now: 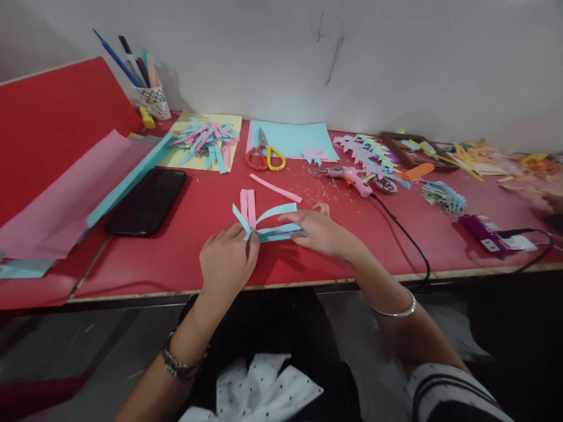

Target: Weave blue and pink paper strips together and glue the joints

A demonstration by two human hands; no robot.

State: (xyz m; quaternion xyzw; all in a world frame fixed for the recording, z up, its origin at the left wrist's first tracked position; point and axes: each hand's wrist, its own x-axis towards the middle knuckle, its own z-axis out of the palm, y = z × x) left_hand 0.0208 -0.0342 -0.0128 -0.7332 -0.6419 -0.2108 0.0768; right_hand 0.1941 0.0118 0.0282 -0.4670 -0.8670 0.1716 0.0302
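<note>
My left hand (229, 256) pinches pink and blue paper strips where they cross, low over the red table. Two pink strips (247, 205) point away from me, side by side. Several blue paper strips (275, 234) run to the right from the crossing, and one short blue end sticks out at the upper left. My right hand (323, 231) has its fingers closed on the right ends of the blue strips; its fingertips are partly hidden. Just beyond both hands, a loose pink strip (276, 187) lies on the table.
Red-and-yellow-handled scissors (265, 153) rest on blue sheets (299, 138). A pink glue gun (349, 177) trails its cord to a purple power socket (488, 234). Cut strips (210, 140) are piled at the back left, near a black phone (147, 201). A blurred hand (555, 202) shows at the right edge.
</note>
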